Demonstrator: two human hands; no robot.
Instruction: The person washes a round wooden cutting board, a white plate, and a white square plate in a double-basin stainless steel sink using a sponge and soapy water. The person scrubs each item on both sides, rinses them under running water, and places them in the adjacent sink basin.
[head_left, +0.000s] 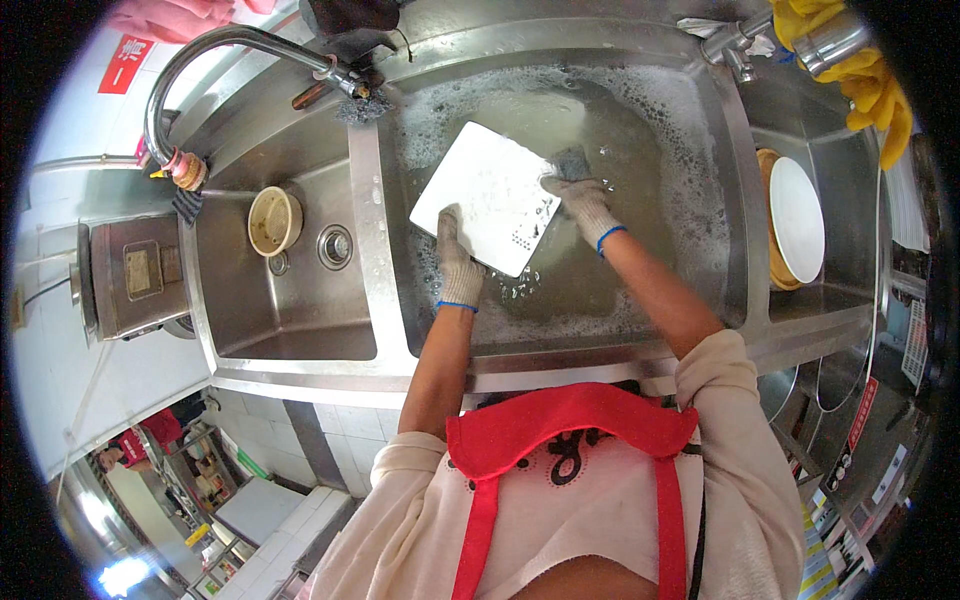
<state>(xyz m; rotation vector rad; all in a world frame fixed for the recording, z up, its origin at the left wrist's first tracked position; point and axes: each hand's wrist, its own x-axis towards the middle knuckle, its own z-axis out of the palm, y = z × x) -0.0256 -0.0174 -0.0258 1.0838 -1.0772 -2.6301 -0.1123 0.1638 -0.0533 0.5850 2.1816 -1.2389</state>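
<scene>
A white rectangular plate is held tilted over the cloudy, sudsy water of the middle sink basin. My left hand, in a knitted glove with a blue cuff, grips its near left edge, thumb on top. My right hand, gloved the same way, is at the plate's right corner and holds a grey scouring pad; its fingers are partly hidden. Dark specks and water drops lie on the plate's right part.
The left basin holds a beige strainer cup beside a drain. A curved faucet arches above it. In the right basin a white oval plate leans on a brown one. Yellow rubber gloves hang at upper right. A person in red is far left.
</scene>
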